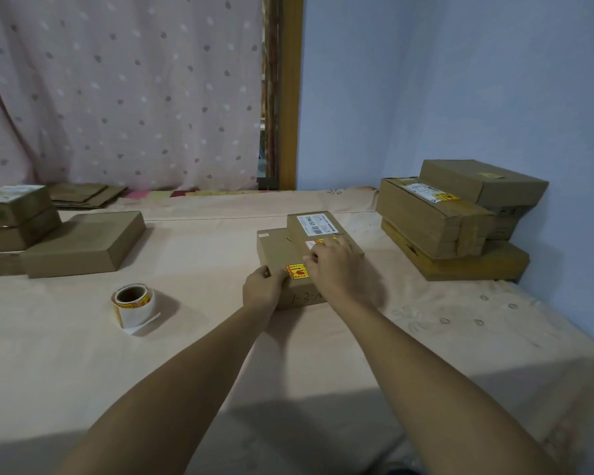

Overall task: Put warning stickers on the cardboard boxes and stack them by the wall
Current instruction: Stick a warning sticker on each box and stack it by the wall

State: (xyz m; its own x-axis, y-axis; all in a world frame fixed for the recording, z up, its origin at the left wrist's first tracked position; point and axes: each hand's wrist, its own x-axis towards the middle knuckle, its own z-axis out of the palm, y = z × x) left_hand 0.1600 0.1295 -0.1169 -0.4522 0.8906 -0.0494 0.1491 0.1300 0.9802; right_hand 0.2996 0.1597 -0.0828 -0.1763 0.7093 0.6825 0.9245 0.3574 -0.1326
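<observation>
A flat cardboard box (278, 248) lies in the middle of the bed, with a smaller labelled box (318, 224) on its right half. A red and yellow warning sticker (297, 271) sits on the lower box's near top edge. My left hand (263, 287) grips that box's near left corner. My right hand (336, 265) lies flat over the boxes, fingers spread, beside the sticker and partly over another sticker on the smaller box. The sticker roll (132, 301) stands on the sheet to the left.
A stack of stickered boxes (460, 217) stands against the blue wall at right. More boxes (83, 245) and flattened cardboard (86, 195) lie at the left, near a dotted curtain (117, 90). A pale sheet (323, 354) covers the bed.
</observation>
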